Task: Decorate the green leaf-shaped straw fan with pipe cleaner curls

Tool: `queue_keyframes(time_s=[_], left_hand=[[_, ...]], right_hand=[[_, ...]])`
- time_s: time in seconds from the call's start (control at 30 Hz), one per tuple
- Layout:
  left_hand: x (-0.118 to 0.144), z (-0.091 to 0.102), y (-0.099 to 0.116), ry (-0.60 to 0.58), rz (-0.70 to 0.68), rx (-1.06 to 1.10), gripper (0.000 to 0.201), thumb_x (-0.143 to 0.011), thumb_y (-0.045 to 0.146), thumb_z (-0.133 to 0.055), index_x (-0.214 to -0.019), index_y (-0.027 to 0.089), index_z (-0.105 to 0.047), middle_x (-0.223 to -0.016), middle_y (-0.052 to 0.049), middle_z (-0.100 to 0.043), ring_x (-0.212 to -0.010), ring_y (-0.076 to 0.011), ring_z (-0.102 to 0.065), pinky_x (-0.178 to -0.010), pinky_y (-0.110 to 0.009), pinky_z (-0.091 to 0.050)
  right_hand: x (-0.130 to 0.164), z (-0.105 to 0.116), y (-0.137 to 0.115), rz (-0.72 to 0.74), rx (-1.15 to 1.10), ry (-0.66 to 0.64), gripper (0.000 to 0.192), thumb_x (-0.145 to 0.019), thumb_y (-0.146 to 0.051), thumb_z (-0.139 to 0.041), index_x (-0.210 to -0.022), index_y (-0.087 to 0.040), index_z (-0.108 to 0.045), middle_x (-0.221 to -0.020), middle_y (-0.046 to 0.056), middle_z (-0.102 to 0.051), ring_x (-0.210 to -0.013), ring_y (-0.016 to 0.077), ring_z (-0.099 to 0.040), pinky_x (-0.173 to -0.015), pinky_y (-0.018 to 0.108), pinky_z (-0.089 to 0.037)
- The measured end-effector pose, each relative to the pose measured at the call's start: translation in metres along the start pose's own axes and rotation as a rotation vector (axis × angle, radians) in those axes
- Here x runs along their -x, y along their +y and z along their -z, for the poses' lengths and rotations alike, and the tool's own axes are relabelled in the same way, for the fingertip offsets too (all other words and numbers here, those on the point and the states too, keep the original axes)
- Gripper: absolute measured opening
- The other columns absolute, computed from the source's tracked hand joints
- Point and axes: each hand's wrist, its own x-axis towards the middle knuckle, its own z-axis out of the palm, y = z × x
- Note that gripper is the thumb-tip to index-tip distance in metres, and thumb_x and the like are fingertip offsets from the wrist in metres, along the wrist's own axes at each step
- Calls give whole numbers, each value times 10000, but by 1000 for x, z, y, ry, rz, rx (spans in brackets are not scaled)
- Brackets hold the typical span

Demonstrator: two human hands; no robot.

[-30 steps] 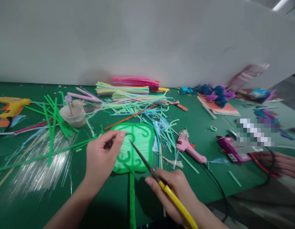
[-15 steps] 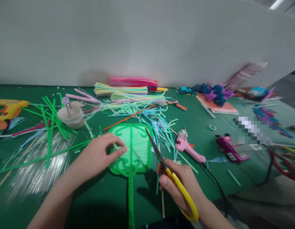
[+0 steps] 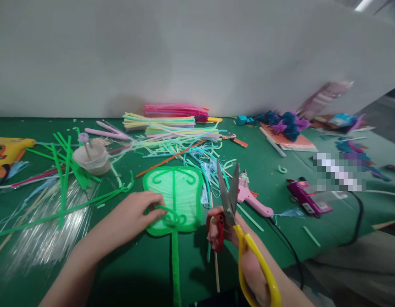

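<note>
A flat green fan-shaped piece [image 3: 181, 194] made of straws lies on the green table, its long green handle [image 3: 175, 273] running toward me. My left hand [image 3: 133, 217] rests on the fan's lower left edge, fingertips pinching a curled green strip there. My right hand [image 3: 236, 247] holds scissors [image 3: 231, 200] with yellow and red handles, blades slightly apart and pointing up, just right of the fan.
A pink glue gun [image 3: 251, 198] lies right of the scissors, a magenta one [image 3: 308, 198] farther right with a black cord. Loose straws, stacked straws [image 3: 172, 119], a small cup [image 3: 88, 157] and a yellow glue gun [image 3: 8, 149] crowd the table. White wall behind.
The scissors swung from lying across the fan to upright beside it, and their blades parted. My left hand slid down to the fan's lower left edge. Another person's hand at right left view.
</note>
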Motion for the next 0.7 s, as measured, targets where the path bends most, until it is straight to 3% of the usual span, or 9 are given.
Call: queue_keyframes(time_s=[0.1, 0.23, 0.37, 0.53, 0.7], left_hand=[[-3, 2, 1, 121, 122, 245, 290, -868, 473, -556, -757, 212, -615, -644, 21, -606, -569, -150, -544, -525, -237, -390], [-4, -2, 7, 266, 227, 506, 330, -850, 494, -567, -700, 200, -586, -450, 53, -529, -371, -110, -423, -395, -216, -307], [-5, -8, 15, 417, 215, 414, 434, -858, 473, -556, -528, 197, -501, -384, 58, -430, -385, -102, -402, -424, -211, -321], [-4, -15, 19, 436, 237, 352, 481, -860, 540, -520, -527, 205, -433, -444, 57, -388, -429, -107, -388, -422, -222, -285], [-3, -18, 19, 421, 161, 286, 464, -891, 533, -463, -569, 216, -354, -524, 56, -300, -489, -111, -306, -451, -241, -231]], right_hand=[[2, -2, 1, -39, -87, -24, 532, -919, -611, -424, -1281, -224, -463, -930, 77, -588, -764, 201, -554, -680, 297, -503], [3, -6, 1, -79, -45, -5, 437, -937, -539, -451, -1217, -210, -516, -871, 57, -567, -712, 177, -524, -612, 270, -465], [5, -10, -1, -110, -19, -97, 404, -951, -529, -414, -1081, -178, -567, -748, 21, -525, -640, 149, -474, -557, 245, -420], [2, -14, -3, -120, 24, -140, 354, -955, -487, -432, -1026, -171, -574, -717, 8, -521, -623, 133, -454, -549, 236, -381], [0, -18, -6, -113, -8, -78, 325, -917, -482, -509, -998, -179, -591, -684, -7, -496, -585, 121, -428, -516, 230, -372]])
